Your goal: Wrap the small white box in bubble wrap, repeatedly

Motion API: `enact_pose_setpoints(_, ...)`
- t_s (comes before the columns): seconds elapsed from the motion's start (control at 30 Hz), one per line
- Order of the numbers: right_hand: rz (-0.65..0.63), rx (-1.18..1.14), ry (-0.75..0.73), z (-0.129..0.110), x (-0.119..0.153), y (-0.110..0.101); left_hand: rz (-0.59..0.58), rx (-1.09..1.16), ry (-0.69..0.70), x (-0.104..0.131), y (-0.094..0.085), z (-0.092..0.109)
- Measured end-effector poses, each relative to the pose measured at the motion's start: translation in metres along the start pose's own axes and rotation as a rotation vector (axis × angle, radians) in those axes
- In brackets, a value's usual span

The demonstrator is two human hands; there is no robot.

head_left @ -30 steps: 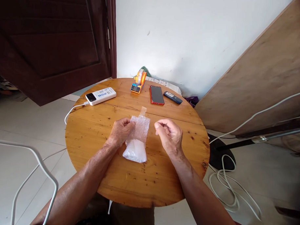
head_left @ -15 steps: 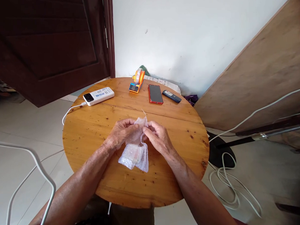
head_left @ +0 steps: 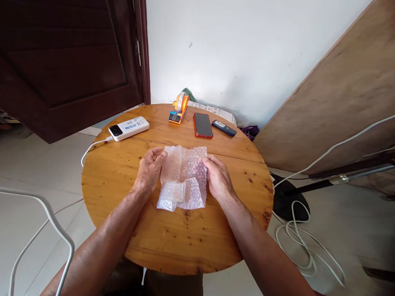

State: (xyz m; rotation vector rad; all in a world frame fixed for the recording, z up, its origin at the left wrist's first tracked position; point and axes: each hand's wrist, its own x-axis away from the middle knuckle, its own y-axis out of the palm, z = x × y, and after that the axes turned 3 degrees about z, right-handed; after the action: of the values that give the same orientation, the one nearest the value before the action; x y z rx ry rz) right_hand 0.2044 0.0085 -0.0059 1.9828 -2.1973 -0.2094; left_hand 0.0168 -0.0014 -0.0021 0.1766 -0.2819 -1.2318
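Note:
A sheet of clear bubble wrap (head_left: 193, 161) is spread between my hands over the round wooden table (head_left: 149, 244). My left hand (head_left: 150, 169) pinches its upper left edge, thumb on top. On the opposite side, my right hand (head_left: 218, 175) grips the right edge between thumb and fingers. The lower part of the wrap is folded up, and a small flat item (head_left: 178, 194) seems to lie inside that fold at the left; the plastic blurs what it is.
Toward the back of the table are a white power bank (head_left: 132, 128) with a plugged-in cable, an orange tape dispenser (head_left: 179, 109), a red-cased phone (head_left: 202, 125) and a dark blue handheld device (head_left: 224, 128). A white cable (head_left: 62, 230) crosses the lower left.
My hands have moved apart, and the bunched bubble wrap is now opened out wide to the right. My right hand has shifted right with its edge.

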Motion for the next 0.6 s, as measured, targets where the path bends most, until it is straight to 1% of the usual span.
enact_pose_setpoints(0.07,0.013,0.001,-0.018,0.001,-0.001,-0.001,0.055,-0.156,0.114,0.001,-0.002,0.001)
enact_pose_setpoints(0.13,0.030,0.009,-0.037,0.002,-0.002,-0.002,0.065,-0.351,0.212,0.005,-0.004,0.004)
enact_pose_setpoints(0.2,0.032,0.008,-0.033,0.002,-0.003,-0.003,0.012,-0.530,0.254,0.010,-0.004,0.007)
enact_pose_setpoints(0.3,0.004,-0.027,-0.001,0.001,-0.003,-0.004,-0.134,-0.725,0.248,0.018,-0.001,0.010)
enact_pose_setpoints(0.37,-0.026,-0.060,0.039,-0.001,-0.003,-0.003,-0.186,-0.811,0.262,0.021,0.000,0.010)
enact_pose_setpoints(0.47,-0.087,-0.071,0.097,-0.005,-0.001,-0.001,-0.173,-0.858,0.292,0.020,0.001,0.008)
enact_pose_setpoints(0.53,-0.142,-0.037,0.109,-0.006,0.001,0.000,-0.169,-0.865,0.300,0.020,0.001,0.007)
enact_pose_setpoints(0.6,-0.172,0.008,0.127,-0.005,0.002,0.001,-0.175,-0.874,0.304,0.020,0.001,0.007)
